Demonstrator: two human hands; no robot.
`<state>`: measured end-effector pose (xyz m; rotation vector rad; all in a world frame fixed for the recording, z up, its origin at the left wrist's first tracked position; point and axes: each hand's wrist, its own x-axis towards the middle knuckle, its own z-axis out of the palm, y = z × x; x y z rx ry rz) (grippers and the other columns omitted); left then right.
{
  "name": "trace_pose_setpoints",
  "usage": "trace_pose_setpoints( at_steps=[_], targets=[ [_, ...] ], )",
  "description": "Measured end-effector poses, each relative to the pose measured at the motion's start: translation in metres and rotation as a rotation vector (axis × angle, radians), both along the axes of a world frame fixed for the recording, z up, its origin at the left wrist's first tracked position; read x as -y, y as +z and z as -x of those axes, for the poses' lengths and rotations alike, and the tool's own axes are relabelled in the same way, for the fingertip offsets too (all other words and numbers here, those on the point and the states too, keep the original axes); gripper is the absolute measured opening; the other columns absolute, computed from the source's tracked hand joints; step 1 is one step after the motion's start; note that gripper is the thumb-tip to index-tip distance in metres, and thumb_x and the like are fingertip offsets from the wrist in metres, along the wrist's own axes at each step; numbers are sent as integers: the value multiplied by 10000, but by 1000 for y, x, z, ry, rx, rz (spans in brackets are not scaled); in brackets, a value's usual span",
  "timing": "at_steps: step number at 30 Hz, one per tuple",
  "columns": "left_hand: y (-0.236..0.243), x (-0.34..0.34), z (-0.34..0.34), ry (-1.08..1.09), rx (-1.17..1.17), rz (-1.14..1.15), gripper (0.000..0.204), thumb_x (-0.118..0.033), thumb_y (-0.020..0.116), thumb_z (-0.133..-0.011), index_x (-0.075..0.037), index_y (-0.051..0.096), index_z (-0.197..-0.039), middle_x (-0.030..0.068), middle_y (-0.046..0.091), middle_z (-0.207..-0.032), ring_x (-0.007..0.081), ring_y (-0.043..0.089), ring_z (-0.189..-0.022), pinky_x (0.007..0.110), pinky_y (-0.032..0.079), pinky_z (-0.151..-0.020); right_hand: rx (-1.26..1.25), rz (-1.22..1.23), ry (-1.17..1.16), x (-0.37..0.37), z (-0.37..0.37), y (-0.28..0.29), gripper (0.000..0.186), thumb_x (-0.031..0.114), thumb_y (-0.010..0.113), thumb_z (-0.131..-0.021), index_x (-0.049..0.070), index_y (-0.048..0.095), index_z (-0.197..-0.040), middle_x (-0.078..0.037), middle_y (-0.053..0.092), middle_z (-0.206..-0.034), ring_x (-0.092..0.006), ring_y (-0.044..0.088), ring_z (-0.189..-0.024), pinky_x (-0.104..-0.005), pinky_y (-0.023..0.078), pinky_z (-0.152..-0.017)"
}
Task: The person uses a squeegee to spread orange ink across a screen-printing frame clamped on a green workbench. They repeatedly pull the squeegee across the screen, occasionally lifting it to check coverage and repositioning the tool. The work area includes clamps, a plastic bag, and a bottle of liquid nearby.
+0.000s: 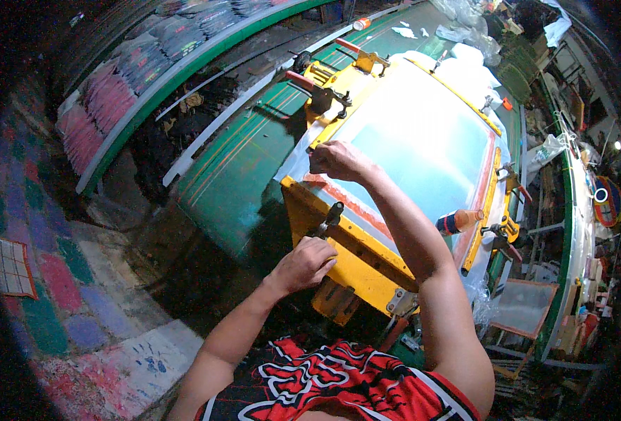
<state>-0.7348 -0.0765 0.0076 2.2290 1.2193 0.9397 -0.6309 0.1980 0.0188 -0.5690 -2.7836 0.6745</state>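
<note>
A yellow-framed printing screen with a pale mesh lies on a long green table. My left hand rests closed on the near yellow frame edge, just below a dark clamp handle. My right hand reaches across to the left edge of the frame, fingers closed on it near a white sheet; what it grips is hidden. Red-handled clamps sit at the far corner. A small bottle with an orange tip lies on the mesh's right side.
Stacks of folded cloth line a green shelf at the upper left. White plastic bags lie at the table's far end. A second, smaller screen frame leans at the right. The patterned floor spreads out at the left.
</note>
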Motion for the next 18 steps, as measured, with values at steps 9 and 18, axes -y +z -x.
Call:
trace_pose_setpoints(
  at_steps=[9, 18],
  targets=[
    [1, 0, 0, -10, 16, 30, 151, -125, 700, -898, -40, 650, -1013, 121, 672, -999, 308, 646, -983, 425, 479, -888, 171, 161, -294, 23, -15, 9, 257, 214, 641, -905, -13, 585, -1013, -278, 674, -947, -465, 659, -936, -513, 531, -811],
    [1, 0, -1, -17, -7, 11, 150, -128, 701, -895, -41, 656, -1009, 122, 676, -998, 311, 647, -981, 427, 479, -888, -24, 17, -325, 21, -6, -36, 212, 170, 558, -964, -25, 530, -1041, -288, 661, -917, -477, 653, -914, -533, 519, -804]
  ],
)
